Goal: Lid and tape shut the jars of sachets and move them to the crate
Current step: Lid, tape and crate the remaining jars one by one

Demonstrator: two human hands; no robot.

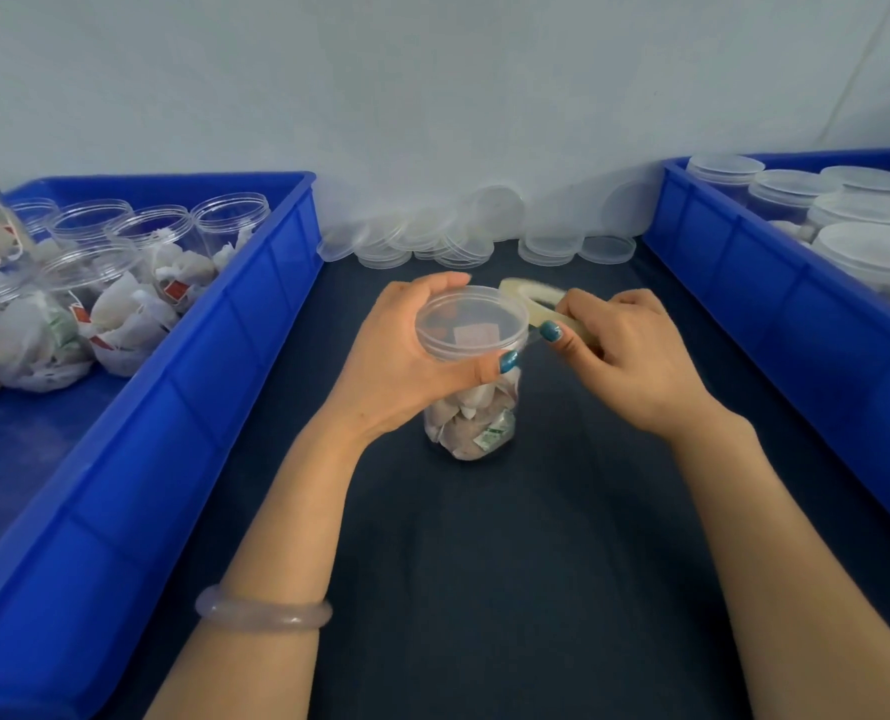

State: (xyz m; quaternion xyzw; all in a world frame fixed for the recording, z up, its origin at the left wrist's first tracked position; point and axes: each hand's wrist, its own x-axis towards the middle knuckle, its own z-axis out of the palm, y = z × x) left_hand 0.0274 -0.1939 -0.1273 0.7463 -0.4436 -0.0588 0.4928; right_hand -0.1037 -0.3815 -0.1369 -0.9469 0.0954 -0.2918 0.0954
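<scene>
A clear plastic jar (471, 423) packed with white sachets stands upright on the dark table mat, a clear lid (471, 324) on its top. My left hand (406, 356) wraps around the lid's rim and the jar's upper part from the left. Just to the right, my right hand (625, 350) holds a roll of clear tape (528, 298), with thumb and finger pinching at the lid's right edge. The blue crate (775, 283) on the right holds several lidded jars (796, 192).
A blue crate (209, 387) on the left holds several open jars of sachets (136, 241) and loose sachets. Spare clear lids (432, 239) lie in a row along the back wall. Dark mat lies in front of the jar between my forearms.
</scene>
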